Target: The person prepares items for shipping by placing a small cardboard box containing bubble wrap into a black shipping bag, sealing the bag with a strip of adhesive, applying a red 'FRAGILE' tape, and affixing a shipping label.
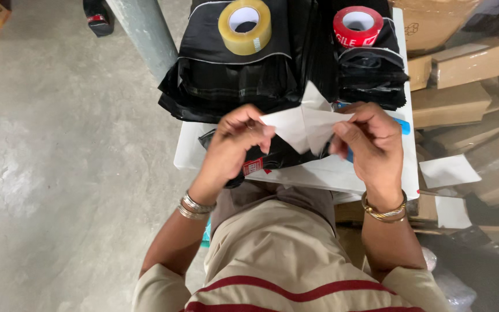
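Observation:
Both hands hold a crumpled white sheet of paper (304,122) above a small white table (187,151). My left hand (233,145) pinches its left edge and my right hand (371,143) pinches its right edge. Under the paper lies a black plastic mailer bag (278,157) with a small red label. Silver bangles ring my left wrist, gold ones my right.
Two stacks of black plastic bags (238,75) fill the back of the table, a clear-tan tape roll (245,26) on the left stack, a red tape roll (357,26) on the right. Cardboard boxes (463,86) and white papers (449,170) lie right. A grey post (145,34) stands on concrete floor at left.

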